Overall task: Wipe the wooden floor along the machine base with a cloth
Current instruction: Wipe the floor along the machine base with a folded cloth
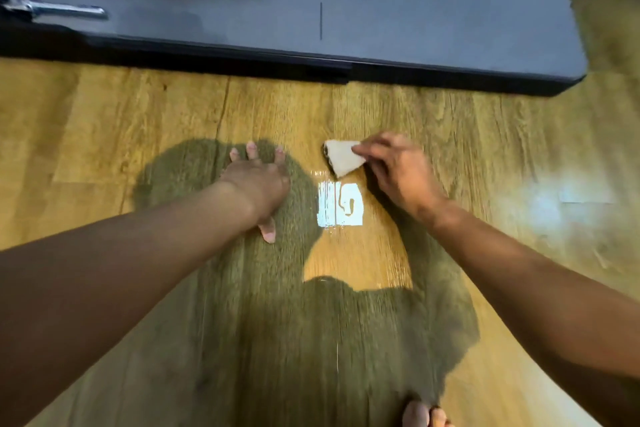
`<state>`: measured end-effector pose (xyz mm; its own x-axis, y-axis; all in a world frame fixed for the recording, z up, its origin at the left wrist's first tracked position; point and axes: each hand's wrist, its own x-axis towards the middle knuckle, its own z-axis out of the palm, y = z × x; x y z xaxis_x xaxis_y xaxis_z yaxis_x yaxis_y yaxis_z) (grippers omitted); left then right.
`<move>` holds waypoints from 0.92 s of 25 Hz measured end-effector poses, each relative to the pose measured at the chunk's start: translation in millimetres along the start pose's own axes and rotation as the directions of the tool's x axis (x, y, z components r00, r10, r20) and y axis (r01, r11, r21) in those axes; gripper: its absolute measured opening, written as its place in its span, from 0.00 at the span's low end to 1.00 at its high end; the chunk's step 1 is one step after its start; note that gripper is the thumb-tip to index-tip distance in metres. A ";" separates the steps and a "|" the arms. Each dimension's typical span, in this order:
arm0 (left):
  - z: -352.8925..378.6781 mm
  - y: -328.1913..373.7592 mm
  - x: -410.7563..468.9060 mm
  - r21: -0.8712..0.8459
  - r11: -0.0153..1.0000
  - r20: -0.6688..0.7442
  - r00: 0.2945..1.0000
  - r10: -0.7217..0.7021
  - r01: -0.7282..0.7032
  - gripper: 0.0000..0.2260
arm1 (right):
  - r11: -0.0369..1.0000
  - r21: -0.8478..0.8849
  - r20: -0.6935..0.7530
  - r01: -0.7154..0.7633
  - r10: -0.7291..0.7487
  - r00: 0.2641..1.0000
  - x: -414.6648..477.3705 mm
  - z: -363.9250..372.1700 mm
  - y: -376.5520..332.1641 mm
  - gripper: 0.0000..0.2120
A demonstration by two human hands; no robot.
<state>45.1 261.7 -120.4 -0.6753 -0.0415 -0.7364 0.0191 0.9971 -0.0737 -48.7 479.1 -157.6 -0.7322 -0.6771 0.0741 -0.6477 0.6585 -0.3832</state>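
Cloth pinched by right hand, left hand flat

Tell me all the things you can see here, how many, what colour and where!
wooden floor: one, yellow-brown, fills most of the view
machine base: one, grey top with black edge, across the top
metal bar: one, silver, on the base at the upper left
cloth: one, whitish, folded, on the floor in front of the base, right of middle
bright light patch: one, white, on the floor just below the cloth
left hand: one, flat on the floor with fingers spread, left of the cloth
right hand: one, fingers pinching the cloth
toes: bare, at the bottom edge, count unclear
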 end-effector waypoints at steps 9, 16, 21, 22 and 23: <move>-10.4 2.3 -10.4 -0.112 0.993 0.037 0.999 -0.035 0.039 0.60 | 0.994 -0.066 -0.012 -0.087 0.086 0.996 -0.8 -10.5 -19.8 0.12; -9.0 4.4 -10.5 0.021 1.000 0.000 1.000 -0.003 0.003 0.60 | 0.996 -0.029 0.079 0.085 -0.082 0.993 -47.1 -3.1 -26.3 0.12; -2.4 1.5 -16.4 0.005 0.999 -0.024 0.999 -0.047 0.047 0.59 | 0.996 -0.081 -0.008 -0.032 0.032 0.999 -73.5 12.5 -41.5 0.12; -2.0 2.3 -16.8 0.011 0.997 -0.020 0.997 -0.073 0.073 0.61 | 0.998 -0.062 0.015 0.007 -0.006 1.000 -99.9 13.2 -52.4 0.12; -2.8 6.8 -17.7 0.028 0.996 -0.024 0.996 -0.081 0.081 0.61 | 0.998 -0.024 0.032 0.066 -0.065 0.997 -123.5 11.3 -61.3 0.12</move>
<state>55.2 269.3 -106.0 -0.6918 -0.1204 -0.7120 -0.0156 0.9883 -0.1519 83.8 518.6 -153.7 -0.6810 -0.7290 0.0692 -0.6996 0.6198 -0.3555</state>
